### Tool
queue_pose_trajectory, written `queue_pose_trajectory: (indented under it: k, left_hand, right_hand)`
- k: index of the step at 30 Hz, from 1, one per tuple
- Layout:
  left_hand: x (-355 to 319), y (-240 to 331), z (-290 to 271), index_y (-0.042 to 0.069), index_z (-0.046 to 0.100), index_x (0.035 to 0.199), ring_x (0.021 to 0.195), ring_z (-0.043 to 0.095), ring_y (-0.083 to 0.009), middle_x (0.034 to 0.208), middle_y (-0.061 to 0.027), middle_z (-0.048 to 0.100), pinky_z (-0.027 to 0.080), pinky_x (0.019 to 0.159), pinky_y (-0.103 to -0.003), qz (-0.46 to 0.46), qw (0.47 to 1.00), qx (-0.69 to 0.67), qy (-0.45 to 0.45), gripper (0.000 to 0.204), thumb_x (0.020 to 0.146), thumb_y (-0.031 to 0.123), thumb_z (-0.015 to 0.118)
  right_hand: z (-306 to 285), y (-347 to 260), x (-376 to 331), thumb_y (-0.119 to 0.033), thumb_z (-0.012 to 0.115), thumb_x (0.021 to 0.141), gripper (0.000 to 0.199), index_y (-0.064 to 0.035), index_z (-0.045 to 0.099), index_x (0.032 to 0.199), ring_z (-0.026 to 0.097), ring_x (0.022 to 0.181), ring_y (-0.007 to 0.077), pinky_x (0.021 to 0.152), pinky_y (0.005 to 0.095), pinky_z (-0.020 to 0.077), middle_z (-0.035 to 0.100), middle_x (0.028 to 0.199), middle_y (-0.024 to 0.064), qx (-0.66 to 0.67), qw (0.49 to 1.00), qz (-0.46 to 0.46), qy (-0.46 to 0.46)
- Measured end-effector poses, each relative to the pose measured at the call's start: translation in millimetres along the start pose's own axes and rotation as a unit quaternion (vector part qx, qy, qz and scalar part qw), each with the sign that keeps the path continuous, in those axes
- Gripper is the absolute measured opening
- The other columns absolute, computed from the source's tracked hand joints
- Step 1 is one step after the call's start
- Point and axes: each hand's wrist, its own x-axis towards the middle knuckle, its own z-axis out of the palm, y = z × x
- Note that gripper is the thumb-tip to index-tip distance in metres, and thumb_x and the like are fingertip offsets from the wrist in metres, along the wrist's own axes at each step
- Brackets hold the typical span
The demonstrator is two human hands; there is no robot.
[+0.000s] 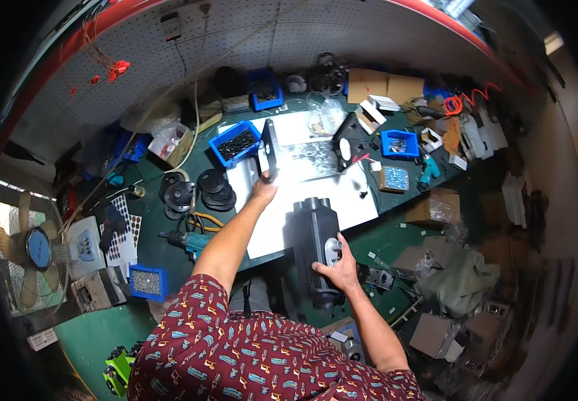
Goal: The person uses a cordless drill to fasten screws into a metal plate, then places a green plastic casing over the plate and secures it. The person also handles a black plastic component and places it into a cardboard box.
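My right hand (340, 269) is closed around a long black ribbed housing (309, 230) with round stubs at its far end and a silvery fitting on its right side. The housing is held above the near edge of the workbench. My left hand (264, 189) grips the lower end of an upright black end plate (269, 144). A shiny metal sheet (309, 162) lies between this plate and a second black end plate (346, 144) on the right. White sheeting (352, 200) lies under them on the green bench. Most of my left fingers are hidden.
Blue bins of small parts (237, 142) stand beside the plates. Black round parts (216, 190), orange-handled pliers (207, 220) and a teal power drill (192, 242) lie left of my left arm. A teal tool (428, 172) lies right. A fan (35, 248) stands far left; cartons (434, 206) are at right.
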Motion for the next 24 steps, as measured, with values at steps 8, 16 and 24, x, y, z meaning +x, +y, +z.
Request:
queue_pose_trajectory:
  k: [8, 16, 24]
  left_hand:
    - [-67.4, -44.1, -79.2, 0.001, 0.062, 0.134, 0.094, 0.072, -0.0198, 0.113, -0.0166, 0.074, 0.056, 0.080, -0.029, 0.070, 0.986, 0.016, 0.151, 0.045, 0.089, -0.001, 0.064]
    - [-101.4, -51.0, -155.8, 0.006, 0.063, 0.136, 0.112, 0.065, -0.0344, 0.132, -0.0168, 0.063, 0.053, 0.098, -0.044, 0.042, 0.930, 0.275, 0.238, 0.055, 0.086, 0.018, 0.081]
    - [-48.5, -17.4, -159.4, 0.003, 0.067, 0.129, 0.120, 0.059, -0.0402, 0.135, -0.0176, 0.064, 0.051, 0.101, -0.046, 0.029, 0.894, 0.431, 0.123, 0.037, 0.099, 0.024, 0.065]
  right_hand:
    - [69.2, -11.0, 58.8, -0.027, 0.094, 0.058, 0.114, -0.0048, 0.038, 0.155, 0.053, 0.126, 0.0431, 0.107, 0.0500, 0.0463, 0.048, 0.144, 0.0252, -0.105, 0.976, -0.190, -0.008]
    - [85.3, -26.4, 49.8, -0.031, 0.096, 0.062, 0.122, -0.0106, 0.028, 0.161, 0.041, 0.137, 0.0523, 0.112, 0.0591, 0.0377, 0.032, 0.157, 0.0344, -0.182, 0.964, -0.190, -0.042]
    - [55.0, -8.2, 50.3, -0.027, 0.089, 0.073, 0.108, -0.0005, 0.029, 0.159, 0.037, 0.146, 0.0499, 0.120, 0.0542, 0.0324, 0.035, 0.158, 0.0344, -0.083, 0.966, -0.233, -0.076]
